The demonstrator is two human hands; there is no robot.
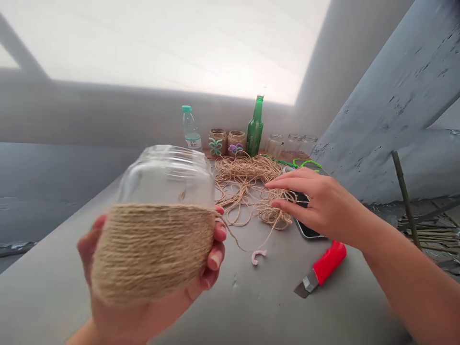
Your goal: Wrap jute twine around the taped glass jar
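My left hand (118, 318) is shut on a glass jar (154, 225) held close to the camera, its lower half wound tightly with jute twine. A loose tangle of the same twine (247, 184) lies on the grey table (72, 287). One strand runs from the tangle towards the jar. My right hand (316, 201) is stretched out with its fingertips at the near side of the tangle, holding nothing. Under that hand lies a black phone (305, 230), mostly hidden.
A red utility knife (325, 268) and a small pink piece (258, 256) lie on the table. Along the back stand a water bottle (190, 129), a green glass bottle (255, 127), several twine-wrapped jars (218, 141) and plain glass jars (293, 146). Green pipe cleaner (302, 164) lies nearby.
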